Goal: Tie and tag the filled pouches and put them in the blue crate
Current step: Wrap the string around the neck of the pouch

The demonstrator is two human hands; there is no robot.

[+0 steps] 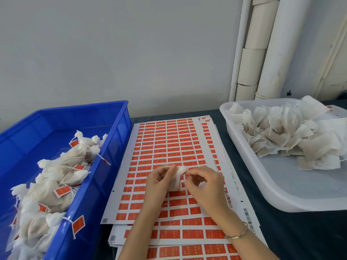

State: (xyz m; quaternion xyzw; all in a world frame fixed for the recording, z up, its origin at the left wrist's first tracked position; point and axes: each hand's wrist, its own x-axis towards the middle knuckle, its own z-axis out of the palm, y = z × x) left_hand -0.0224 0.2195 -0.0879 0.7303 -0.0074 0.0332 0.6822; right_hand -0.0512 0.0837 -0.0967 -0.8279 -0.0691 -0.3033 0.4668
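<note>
A small white filled pouch [177,178] is held over the label sheets between both hands. My left hand [159,182] grips its left side and a string end. My right hand [204,182] pinches the string at the pouch's neck. The blue crate [112,145] stands at the left and holds several tied pouches with orange tags [62,190]. At the right, a white tray [262,186] holds a heap of several untied pouches [285,136].
Sheets of orange sticker labels [169,143] lie stacked in the middle on a dark table [281,233]. White pipes [262,53] run up the wall behind the tray. One tagged pouch hangs over the crate's near rim [78,224].
</note>
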